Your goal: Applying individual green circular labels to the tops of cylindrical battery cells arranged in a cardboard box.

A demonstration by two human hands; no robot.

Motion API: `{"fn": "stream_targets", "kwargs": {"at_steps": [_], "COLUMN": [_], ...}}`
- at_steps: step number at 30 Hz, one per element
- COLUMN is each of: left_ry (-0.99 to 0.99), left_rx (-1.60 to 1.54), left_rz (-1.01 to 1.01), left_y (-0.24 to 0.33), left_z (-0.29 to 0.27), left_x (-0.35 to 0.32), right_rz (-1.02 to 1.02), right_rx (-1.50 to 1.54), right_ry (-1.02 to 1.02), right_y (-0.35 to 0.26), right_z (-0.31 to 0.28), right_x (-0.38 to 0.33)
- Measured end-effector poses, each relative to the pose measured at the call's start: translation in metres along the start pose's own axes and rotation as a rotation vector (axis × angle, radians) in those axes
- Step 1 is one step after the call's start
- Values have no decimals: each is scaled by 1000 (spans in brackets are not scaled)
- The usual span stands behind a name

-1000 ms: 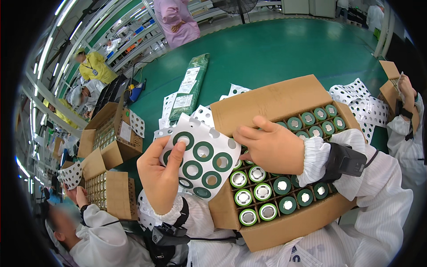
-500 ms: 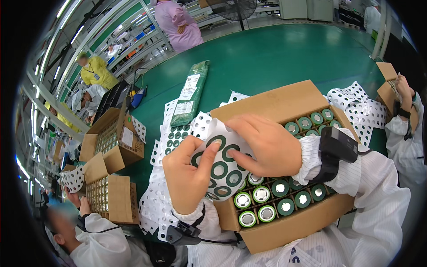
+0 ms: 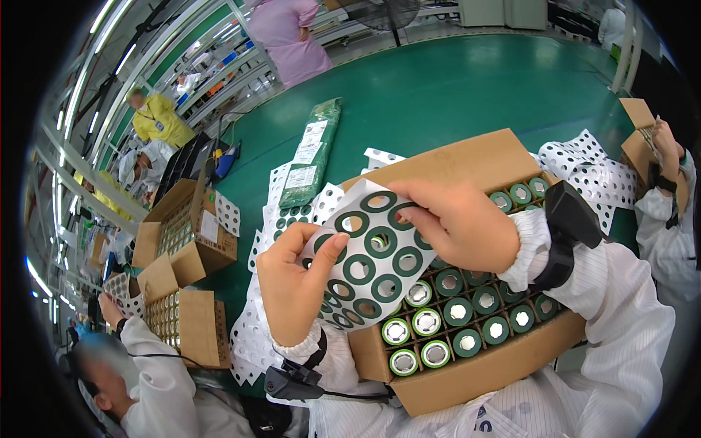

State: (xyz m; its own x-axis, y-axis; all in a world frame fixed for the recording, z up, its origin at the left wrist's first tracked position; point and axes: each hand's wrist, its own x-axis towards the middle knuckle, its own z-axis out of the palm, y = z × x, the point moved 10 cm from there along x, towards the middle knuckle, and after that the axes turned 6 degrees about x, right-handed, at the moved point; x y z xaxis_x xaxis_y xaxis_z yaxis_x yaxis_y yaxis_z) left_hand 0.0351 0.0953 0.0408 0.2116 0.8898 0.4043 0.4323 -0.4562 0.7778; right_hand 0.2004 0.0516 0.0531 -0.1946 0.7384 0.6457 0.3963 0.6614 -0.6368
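Above an open cardboard box (image 3: 478,387), a white sheet of green ring stickers (image 3: 376,252) is stretched between my hands. My left hand (image 3: 296,281) pinches its left side between thumb and fingers. At the upper right edge, my right hand (image 3: 464,226) has its thumb and fingertips closed on the sheet, beside one ring; whether that ring is lifting, I cannot tell. Upright cylindrical battery cells (image 3: 426,322) fill the box's divider slots. Toward the left their tops show bright metal with light green rims; farther right dark green rings cover them. My right hand and the sheet hide the middle cells.
Used perforated sheets (image 3: 252,328) lie left of the box, with more (image 3: 588,175) at right. A green wrapped package (image 3: 314,153) rests beyond them on the green table (image 3: 438,95). Other cartons (image 3: 201,328) stand left, where a co-worker (image 3: 157,372) handles a sheet.
The sheet has been spread flatter and tilted, showing more rings. My right hand has moved slightly right and pinches nearer the sheet's upper edge. The co-worker at left has shifted an arm.
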Motion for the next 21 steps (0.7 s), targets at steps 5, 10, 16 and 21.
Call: {"fn": "stream_targets", "kwargs": {"at_steps": [5,10,16,21], "left_ry": [-22,108,370,109], "left_rx": [177,37,474,971], "left_rz": [69,163,90,-124], "left_y": [2,0,-18,-110], "left_z": [-4,-13,-80,-133], "left_x": [3,5,-25,-105], "right_rz": [347,623,501,466], "right_rx": [407,288,345,453], "right_ry": [23,-45,-35,-11], "right_y": [36,61,62,60], "right_z": [11,20,20,19], "right_x": [-6,-10,-3,-1]}}
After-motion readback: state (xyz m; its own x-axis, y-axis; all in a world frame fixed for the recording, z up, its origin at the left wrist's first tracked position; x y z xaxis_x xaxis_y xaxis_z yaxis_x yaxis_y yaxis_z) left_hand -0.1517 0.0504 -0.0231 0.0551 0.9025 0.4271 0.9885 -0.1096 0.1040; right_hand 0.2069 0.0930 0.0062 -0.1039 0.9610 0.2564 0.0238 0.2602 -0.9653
